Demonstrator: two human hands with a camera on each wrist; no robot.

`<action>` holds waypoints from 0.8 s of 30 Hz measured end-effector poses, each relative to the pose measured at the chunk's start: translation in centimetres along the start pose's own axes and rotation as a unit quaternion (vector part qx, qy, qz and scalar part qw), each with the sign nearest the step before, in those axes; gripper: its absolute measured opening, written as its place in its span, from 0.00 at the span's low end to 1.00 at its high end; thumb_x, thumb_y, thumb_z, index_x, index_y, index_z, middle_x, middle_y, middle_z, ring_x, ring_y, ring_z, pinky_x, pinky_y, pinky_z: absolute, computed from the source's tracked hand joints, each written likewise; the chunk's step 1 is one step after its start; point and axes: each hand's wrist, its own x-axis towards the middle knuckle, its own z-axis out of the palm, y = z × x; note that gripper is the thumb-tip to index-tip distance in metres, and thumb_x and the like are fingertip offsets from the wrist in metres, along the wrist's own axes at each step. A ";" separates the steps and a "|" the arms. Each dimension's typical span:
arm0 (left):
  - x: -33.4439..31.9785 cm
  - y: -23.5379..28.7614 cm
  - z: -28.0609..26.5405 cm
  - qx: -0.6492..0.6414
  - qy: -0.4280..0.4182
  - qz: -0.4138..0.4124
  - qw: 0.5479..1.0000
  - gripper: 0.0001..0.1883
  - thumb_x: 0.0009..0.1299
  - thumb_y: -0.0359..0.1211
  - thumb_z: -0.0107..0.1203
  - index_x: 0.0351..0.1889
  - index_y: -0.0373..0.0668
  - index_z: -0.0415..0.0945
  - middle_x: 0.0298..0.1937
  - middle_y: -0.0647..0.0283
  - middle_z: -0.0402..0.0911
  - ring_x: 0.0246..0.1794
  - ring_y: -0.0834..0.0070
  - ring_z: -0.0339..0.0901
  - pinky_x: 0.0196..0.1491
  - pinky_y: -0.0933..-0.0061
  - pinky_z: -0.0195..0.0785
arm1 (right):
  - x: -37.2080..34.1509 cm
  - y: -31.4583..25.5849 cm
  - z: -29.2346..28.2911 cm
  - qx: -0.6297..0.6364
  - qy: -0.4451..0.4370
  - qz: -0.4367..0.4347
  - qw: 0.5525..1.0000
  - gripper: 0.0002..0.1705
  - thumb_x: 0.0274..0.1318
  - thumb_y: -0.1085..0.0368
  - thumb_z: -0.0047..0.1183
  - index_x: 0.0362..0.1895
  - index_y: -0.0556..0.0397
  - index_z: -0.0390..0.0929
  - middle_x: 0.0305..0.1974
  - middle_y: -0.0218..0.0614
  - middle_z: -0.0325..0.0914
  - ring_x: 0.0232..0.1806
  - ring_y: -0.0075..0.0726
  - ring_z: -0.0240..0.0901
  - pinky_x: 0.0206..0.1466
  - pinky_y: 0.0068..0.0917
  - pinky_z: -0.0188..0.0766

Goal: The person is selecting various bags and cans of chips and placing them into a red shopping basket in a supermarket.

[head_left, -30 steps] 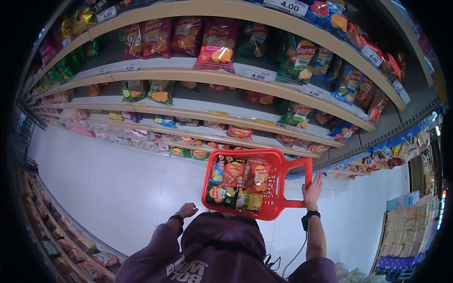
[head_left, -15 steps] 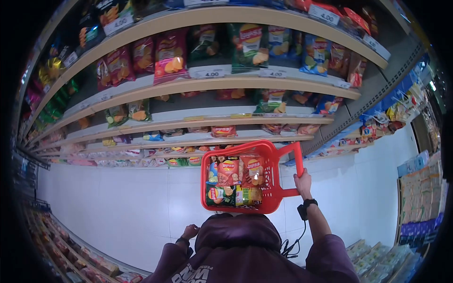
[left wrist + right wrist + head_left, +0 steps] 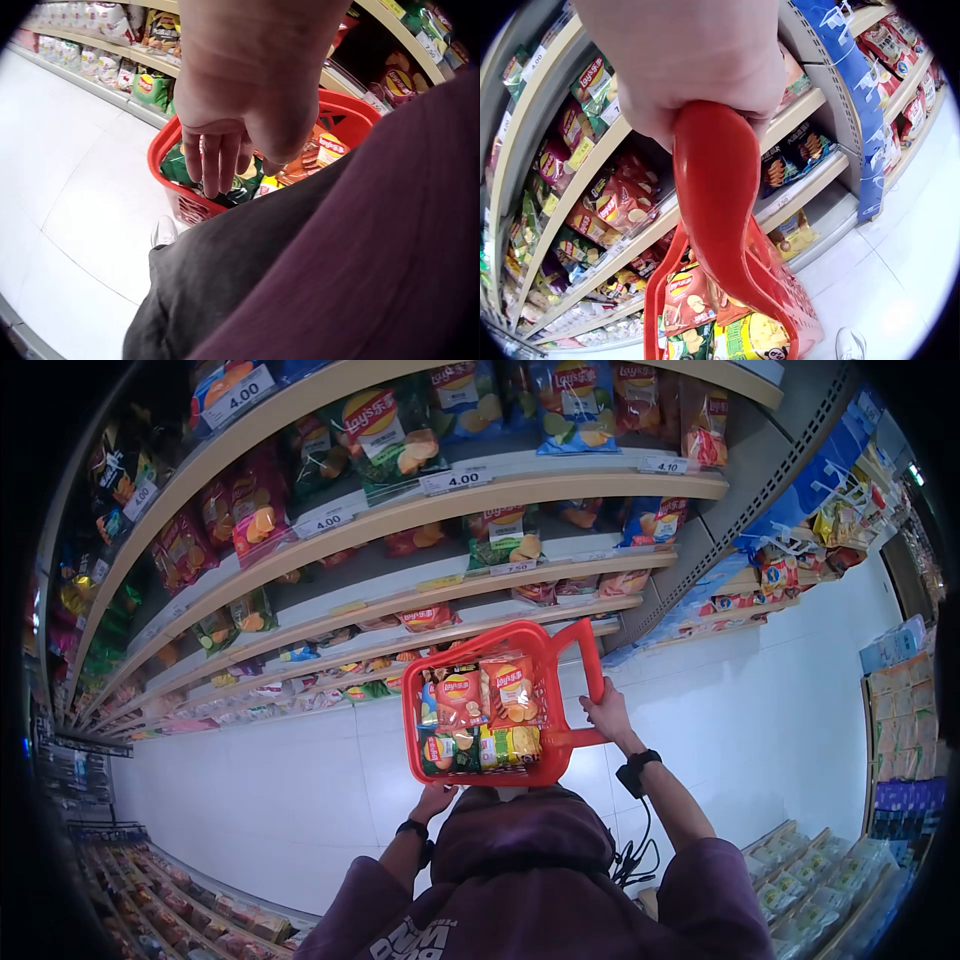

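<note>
The right hand (image 3: pixel 608 718) is gripping the handle (image 3: pixel 590 657) of the red shopping basket (image 3: pixel 411 725), which is hanging before the body; the left hand (image 3: pixel 436 798), fingers extended, is hovering by its near rim. One-sided support risks tipping the Lay's chip bags (image 3: pixel 459 702) leftward.

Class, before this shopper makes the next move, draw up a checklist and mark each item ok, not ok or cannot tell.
1. Right hand gripping the basket handle: ok.
2. Left hand free of goods: ok, fingers extended.
3. Both hands gripping the basket: not ok, only the right grips.
4. Chip bags inside the basket: ok.
5. Price label below the large green bag readable: ok, 4.00.
6. Basket bottom undamaged: cannot tell, bags cover much of it.
</note>
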 end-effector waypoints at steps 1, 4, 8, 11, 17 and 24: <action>0.3 1.5 0.2 0.003 0.009 0.022 1.000 0.21 0.66 0.46 0.56 0.45 0.37 0.80 0.36 0.52 0.84 0.38 0.60 0.83 0.45 0.63 0.75 | 0.1 0.1 -0.2 0.017 -0.016 0.000 1.000 0.22 0.52 0.64 0.58 0.46 0.61 0.65 0.24 0.46 0.79 0.21 0.41 0.79 0.25 0.35 0.76; 1.1 2.1 2.0 0.017 0.032 0.048 0.998 0.19 0.67 0.44 0.56 0.45 0.37 0.80 0.37 0.53 0.84 0.39 0.61 0.83 0.45 0.64 0.75 | 0.2 0.4 -0.5 0.184 -0.085 0.029 0.979 0.22 0.55 0.66 0.58 0.50 0.60 0.64 0.24 0.39 0.76 0.18 0.32 0.75 0.21 0.30 0.73; 1.6 3.6 3.1 0.028 0.024 0.025 0.999 0.19 0.66 0.44 0.57 0.46 0.38 0.80 0.38 0.54 0.84 0.39 0.62 0.83 0.44 0.64 0.75 | 1.0 1.0 -1.4 0.270 -0.166 0.052 0.947 0.23 0.58 0.67 0.57 0.54 0.59 0.63 0.22 0.30 0.68 0.15 0.24 0.65 0.18 0.25 0.68; 0.1 4.7 2.9 -0.038 0.030 -0.003 0.999 0.18 0.65 0.45 0.57 0.41 0.40 0.80 0.34 0.48 0.83 0.38 0.54 0.82 0.43 0.57 0.76 | 0.8 0.1 -2.3 0.266 -0.171 0.065 0.946 0.24 0.58 0.65 0.58 0.53 0.61 0.63 0.21 0.31 0.69 0.15 0.24 0.66 0.18 0.25 0.68; -1.9 0.9 4.4 -0.024 0.015 -0.083 0.996 0.20 0.65 0.46 0.57 0.41 0.39 0.80 0.36 0.47 0.83 0.41 0.53 0.82 0.47 0.59 0.75 | 1.5 1.3 -4.4 0.257 -0.145 0.065 0.953 0.20 0.57 0.65 0.58 0.49 0.59 0.65 0.19 0.30 0.68 0.13 0.24 0.64 0.16 0.25 0.66; -4.2 -1.5 7.2 -0.055 0.045 -0.128 0.989 0.20 0.64 0.48 0.56 0.39 0.39 0.81 0.38 0.48 0.83 0.44 0.51 0.80 0.51 0.58 0.73 | 3.0 2.6 -7.6 0.221 -0.136 0.055 0.964 0.19 0.57 0.65 0.57 0.48 0.60 0.67 0.18 0.28 0.67 0.12 0.23 0.64 0.14 0.23 0.65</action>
